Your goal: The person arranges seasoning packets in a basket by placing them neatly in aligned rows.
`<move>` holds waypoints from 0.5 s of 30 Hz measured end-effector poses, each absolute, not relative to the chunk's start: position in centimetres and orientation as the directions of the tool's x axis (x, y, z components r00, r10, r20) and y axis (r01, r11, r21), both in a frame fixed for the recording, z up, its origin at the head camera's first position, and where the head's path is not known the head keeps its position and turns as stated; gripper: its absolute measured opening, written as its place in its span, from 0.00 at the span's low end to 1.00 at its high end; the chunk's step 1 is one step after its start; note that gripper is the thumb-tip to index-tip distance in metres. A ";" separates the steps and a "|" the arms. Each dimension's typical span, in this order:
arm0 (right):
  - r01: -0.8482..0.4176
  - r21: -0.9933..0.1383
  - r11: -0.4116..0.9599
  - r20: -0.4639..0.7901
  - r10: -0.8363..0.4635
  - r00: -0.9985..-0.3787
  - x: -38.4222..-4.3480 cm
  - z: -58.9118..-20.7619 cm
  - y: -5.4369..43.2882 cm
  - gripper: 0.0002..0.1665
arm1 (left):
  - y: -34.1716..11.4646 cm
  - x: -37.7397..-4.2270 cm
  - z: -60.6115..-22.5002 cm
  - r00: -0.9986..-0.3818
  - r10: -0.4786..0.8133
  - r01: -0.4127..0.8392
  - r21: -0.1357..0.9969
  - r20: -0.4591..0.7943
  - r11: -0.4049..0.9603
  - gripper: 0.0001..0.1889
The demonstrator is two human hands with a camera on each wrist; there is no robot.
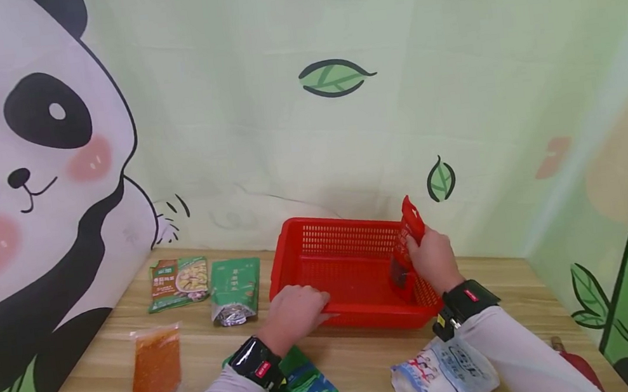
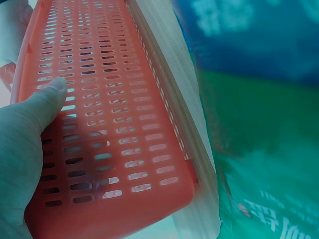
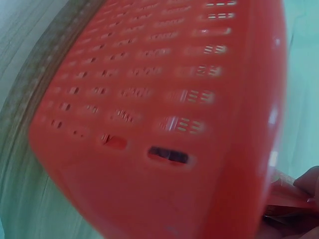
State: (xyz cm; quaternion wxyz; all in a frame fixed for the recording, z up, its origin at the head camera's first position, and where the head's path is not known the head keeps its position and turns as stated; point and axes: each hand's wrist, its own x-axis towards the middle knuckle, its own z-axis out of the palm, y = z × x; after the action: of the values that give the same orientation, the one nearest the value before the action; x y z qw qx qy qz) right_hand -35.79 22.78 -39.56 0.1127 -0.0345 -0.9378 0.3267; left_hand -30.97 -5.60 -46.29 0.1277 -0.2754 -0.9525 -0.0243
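A red plastic basket (image 1: 350, 318) with slotted walls stands on the wooden table. My left hand (image 1: 294, 314) grips its near rim toward the left corner; in the left wrist view the thumb (image 2: 47, 99) lies against the slotted outer wall. At the basket's right end, my right hand (image 1: 434, 260) pinches a red packet (image 1: 402, 244) by its upper side. That packet stands tilted with its lower part, which has a dark patch, inside the basket. The right wrist view is mostly filled by the basket wall (image 3: 149, 184), with part of the packet (image 3: 289, 196) at the lower right.
Left of the basket lie a green pouch (image 1: 236, 287), a food packet with a noodle picture (image 1: 178, 284) and a clear bag of orange contents (image 1: 156, 369). In front are a green-blue bag (image 1: 305, 388) and a white-blue bag (image 1: 444, 374). A dark red bottle (image 1: 579, 369) is at right.
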 end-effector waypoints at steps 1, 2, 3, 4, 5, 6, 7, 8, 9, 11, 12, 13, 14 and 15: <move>-0.004 -0.621 0.784 0.186 0.142 -0.972 -35.8 -39.6 22.8 0.24 | -5.6 -30.9 -46.3 -0.817 0.516 0.529 -0.022 0.256 0.848 0.15; 0.000 -0.623 0.782 0.183 0.146 -0.972 -35.8 -39.6 22.9 0.24 | -5.6 -30.9 -46.3 -0.818 0.515 0.528 -0.020 0.256 0.849 0.15; 0.004 -0.625 0.781 0.182 0.151 -0.972 -35.7 -39.6 22.9 0.25 | -5.5 -30.9 -46.2 -0.819 0.513 0.527 -0.018 0.257 0.850 0.15; 0.009 -0.629 0.777 0.178 0.155 -0.972 -35.7 -39.6 22.9 0.25 | -5.5 -30.9 -46.2 -0.819 0.513 0.527 -0.018 0.258 0.850 0.15; 0.012 -0.633 0.774 0.175 0.158 -0.972 -35.7 -39.6 23.0 0.26 | -5.5 -31.0 -46.2 -0.818 0.512 0.526 -0.018 0.261 0.850 0.15; 0.013 -0.637 0.771 0.172 0.159 -0.972 -35.7 -39.7 23.0 0.26 | -5.6 -31.0 -46.3 -0.818 0.512 0.526 -0.019 0.263 0.850 0.15; 0.014 -0.642 0.767 0.168 0.159 -0.973 -35.7 -39.7 23.0 0.26 | -5.6 -31.0 -46.3 -0.818 0.511 0.526 -0.019 0.265 0.850 0.15; 0.014 -0.648 0.762 0.166 0.159 -0.973 -35.7 -39.8 23.0 0.26 | -5.6 -31.0 -46.3 -0.817 0.510 0.525 -0.019 0.268 0.851 0.15; 0.014 -0.654 0.757 0.164 0.159 -0.974 -35.6 -39.8 23.0 0.27 | -5.6 -31.0 -46.2 -0.818 0.509 0.524 -0.017 0.269 0.851 0.15; 0.017 -0.666 0.746 0.155 0.161 -0.975 -35.6 -39.8 22.9 0.27 | -5.6 -30.9 -46.2 -0.817 0.508 0.524 -0.015 0.272 0.852 0.15; 0.020 -0.670 0.742 0.150 0.161 -0.975 -35.5 -39.8 22.9 0.27 | -5.6 -30.9 -46.1 -0.818 0.507 0.524 -0.012 0.271 0.852 0.15; 0.024 -0.676 0.737 0.145 0.164 -0.976 -35.5 -39.8 22.9 0.27 | -5.6 -30.8 -46.1 -0.819 0.506 0.524 -0.008 0.271 0.852 0.15; 0.026 -0.680 0.733 0.140 0.165 -0.976 -35.4 -39.7 22.9 0.27 | -5.6 -30.8 -46.1 -0.819 0.506 0.525 -0.004 0.271 0.851 0.15; 0.027 -0.686 0.727 0.134 0.164 -0.977 -35.3 -39.6 22.9 0.27 | -5.6 -30.8 -46.0 -0.819 0.506 0.526 -0.001 0.270 0.851 0.15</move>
State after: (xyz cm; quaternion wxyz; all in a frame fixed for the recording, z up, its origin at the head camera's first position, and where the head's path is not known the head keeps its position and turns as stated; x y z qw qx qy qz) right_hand -35.33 22.94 -39.63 0.0931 -0.0517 -0.9247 0.3656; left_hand -30.76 -5.58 -46.05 0.1312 -0.2708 -0.9529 -0.0369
